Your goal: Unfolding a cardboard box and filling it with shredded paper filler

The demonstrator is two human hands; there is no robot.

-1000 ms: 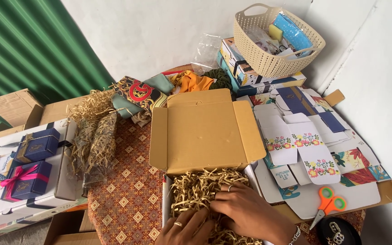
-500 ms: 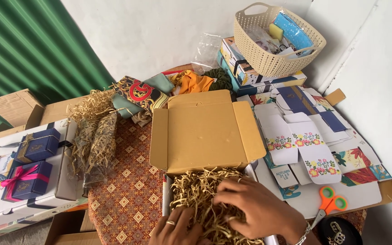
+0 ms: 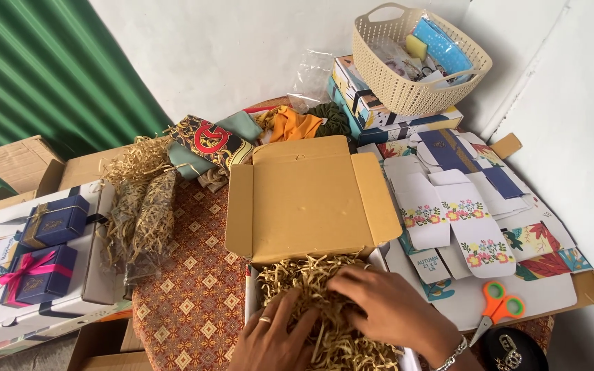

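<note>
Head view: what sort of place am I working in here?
Likely a home gift-packing table. Both hands, left hand and right hand, press into shredded paper filler in an open mailer box. Flat floral cartons, ribboned blue gift boxes and orange scissors lie around.

You have two hands in view, the left hand (image 3: 269, 340) and the right hand (image 3: 393, 309), both in one open box (image 3: 311, 199) of shredded paper filling (image 3: 311, 288). You can count two dark blue gift boxes (image 3: 55, 221) on the left, one with a pink ribbon. One woven basket (image 3: 407, 89) sits at the back, and one pair of orange-handled scissors (image 3: 496, 309) lies to your right. The flat printed cartons (image 3: 462, 220) overlap too much to count exactly.
</note>
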